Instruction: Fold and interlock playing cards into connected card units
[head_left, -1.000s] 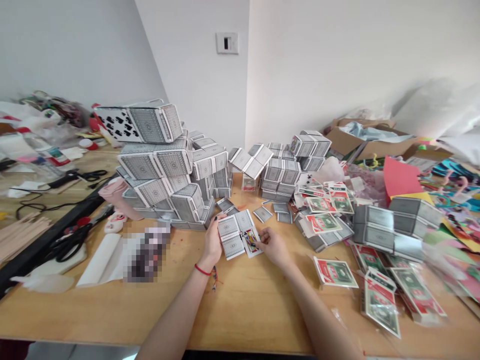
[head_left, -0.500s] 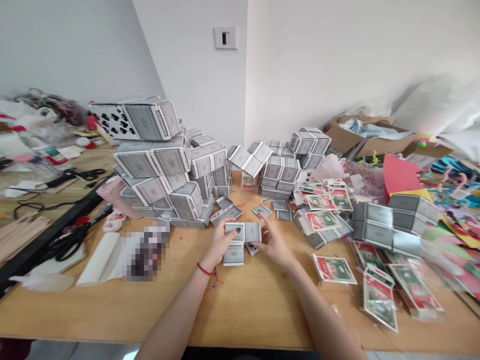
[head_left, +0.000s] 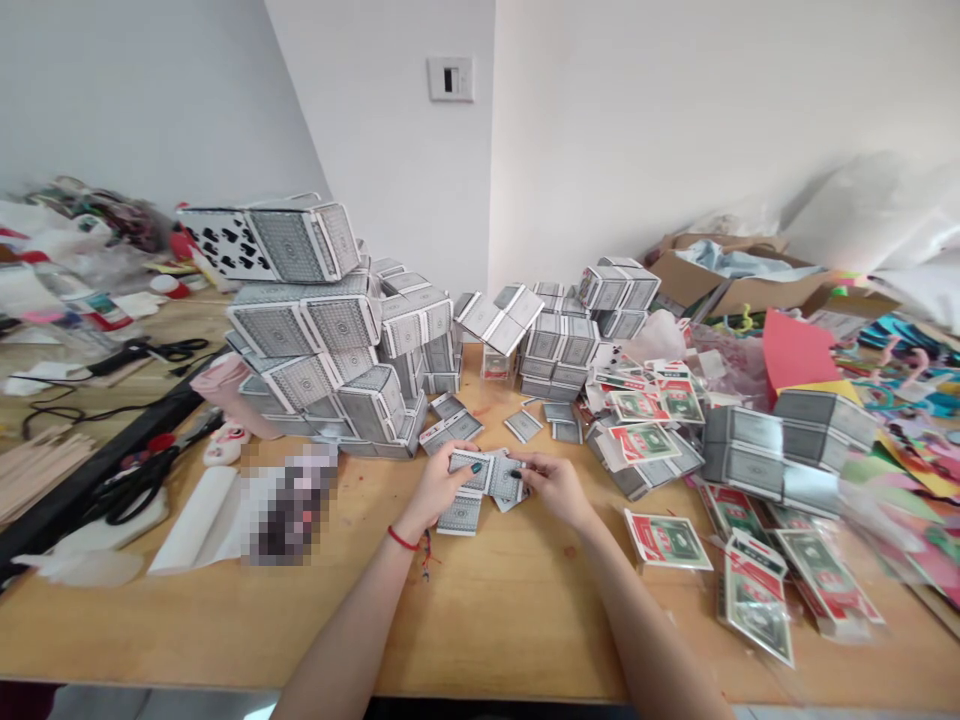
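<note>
Joined playing cards [head_left: 459, 514] with grey patterned backs are held low over the middle of the wooden table. My left hand [head_left: 437, 492] is closed on their left part, thumb on top. On the right side, my right hand [head_left: 556, 488] pinches a playing card [head_left: 502, 478] of the same group, its thumb pressed on the face. Part of another card shows beneath it. Just beyond my hands lie a loose card [head_left: 523, 426] and a folded card piece [head_left: 452, 432].
Stacked card blocks [head_left: 304, 318] rise at the back left, with more card blocks [head_left: 559, 340] at the back right. Red-and-green card boxes [head_left: 670, 541] lie to the right. Black scissors [head_left: 142, 480] and a white roll [head_left: 196, 515] are on the left.
My right hand has closed from spread fingers onto the right-hand card. The cards have tilted slightly, and the loose card beyond is now uncovered.
</note>
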